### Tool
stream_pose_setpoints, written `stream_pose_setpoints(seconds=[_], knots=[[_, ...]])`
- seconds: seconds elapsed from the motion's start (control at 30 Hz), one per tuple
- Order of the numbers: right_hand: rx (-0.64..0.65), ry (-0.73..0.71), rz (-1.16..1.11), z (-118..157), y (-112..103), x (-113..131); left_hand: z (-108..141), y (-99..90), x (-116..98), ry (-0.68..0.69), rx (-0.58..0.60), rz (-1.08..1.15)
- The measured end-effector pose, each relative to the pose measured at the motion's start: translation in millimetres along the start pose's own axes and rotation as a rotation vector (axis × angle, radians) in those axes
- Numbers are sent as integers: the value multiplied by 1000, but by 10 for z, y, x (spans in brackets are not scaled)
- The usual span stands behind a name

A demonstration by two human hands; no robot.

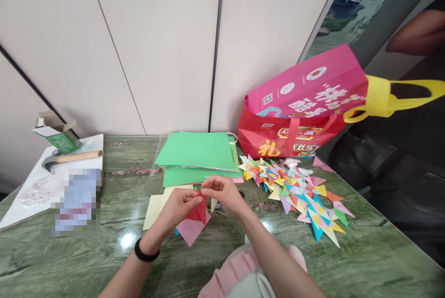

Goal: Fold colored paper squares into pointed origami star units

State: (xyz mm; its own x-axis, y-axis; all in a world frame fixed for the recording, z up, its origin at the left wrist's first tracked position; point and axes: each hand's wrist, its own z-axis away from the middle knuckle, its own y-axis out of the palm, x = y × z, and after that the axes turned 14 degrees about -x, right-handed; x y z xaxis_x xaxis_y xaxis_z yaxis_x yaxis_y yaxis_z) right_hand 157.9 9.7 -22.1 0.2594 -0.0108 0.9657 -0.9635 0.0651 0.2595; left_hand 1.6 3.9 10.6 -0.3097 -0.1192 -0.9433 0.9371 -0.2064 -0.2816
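A small red piece of folded paper (202, 210) is pinched between both hands above the table. My left hand (179, 205), with a black band at the wrist, grips its left side between thumb and fingers. On the upper right, my right hand (224, 192) closes its thumb and fingertips on the same paper. Below lies a pink paper square (190, 237), partly covered by the red piece. Pale yellow sheets (152, 211) rest just left of it. Behind the hands sits a stack of green paper (198, 149), partly in a clear sleeve.
Many colourful folded paper triangles (295, 191) lie piled at the right. Behind them stands a red gift bag (264, 136) holding a pink box (313, 85). A wooden-handled tool (79, 156) and a small green box (64, 140) rest on a white board (21, 200) at left.
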Motion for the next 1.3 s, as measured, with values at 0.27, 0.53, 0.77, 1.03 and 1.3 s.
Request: stream_pose_setpoints(seconds=[0.27,0.53,0.77,1.03,1.3], knots=[[-53,-52,112,-43,35,-73,-52,24,77,355,-116,-385],[-14,-116,189,12,51,-47,-56,22,72,388,-62,-472],[21,-79,120,17,46,-112,-71,-5,107,396,-12,-465],[-29,-38,98,30,61,-85,-43,2,85,443,-33,-511],[-5,-65,187,24,36,-60,-61,29,124,388,21,-455]])
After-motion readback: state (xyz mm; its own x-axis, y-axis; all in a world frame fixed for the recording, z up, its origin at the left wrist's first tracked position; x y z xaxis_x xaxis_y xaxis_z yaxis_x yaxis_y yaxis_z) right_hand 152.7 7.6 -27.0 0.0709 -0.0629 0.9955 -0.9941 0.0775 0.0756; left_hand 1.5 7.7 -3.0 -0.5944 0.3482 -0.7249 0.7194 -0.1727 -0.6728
